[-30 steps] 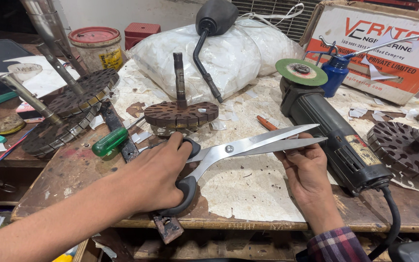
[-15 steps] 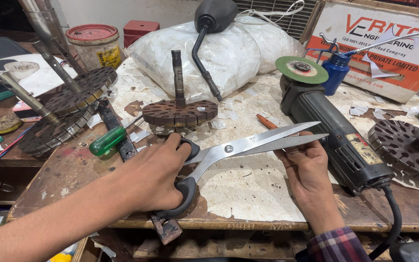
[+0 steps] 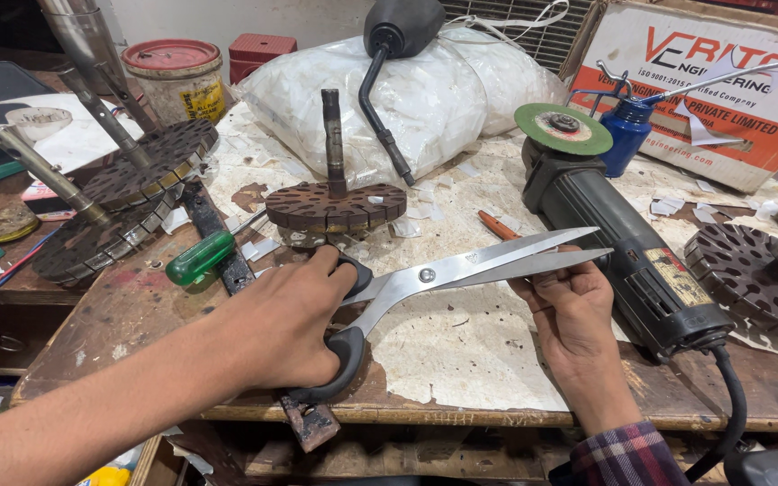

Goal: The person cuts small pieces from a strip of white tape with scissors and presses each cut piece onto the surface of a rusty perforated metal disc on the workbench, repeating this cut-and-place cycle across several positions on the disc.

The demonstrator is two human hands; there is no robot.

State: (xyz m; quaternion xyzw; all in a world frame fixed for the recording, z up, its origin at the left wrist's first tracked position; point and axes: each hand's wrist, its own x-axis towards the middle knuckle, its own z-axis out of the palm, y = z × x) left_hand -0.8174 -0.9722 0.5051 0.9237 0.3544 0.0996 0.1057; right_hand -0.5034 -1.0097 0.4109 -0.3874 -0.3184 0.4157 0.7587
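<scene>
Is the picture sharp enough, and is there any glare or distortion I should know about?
Head view: the scissors and both hands, left hand and right hand, are sharp; the blades carry a bright sheen, not blown out; light is even with soft shadows; the wide lens bends the bench edge and stretches the corners.

A workshop — angle grinder, rotors, scarred workbench.
</scene>
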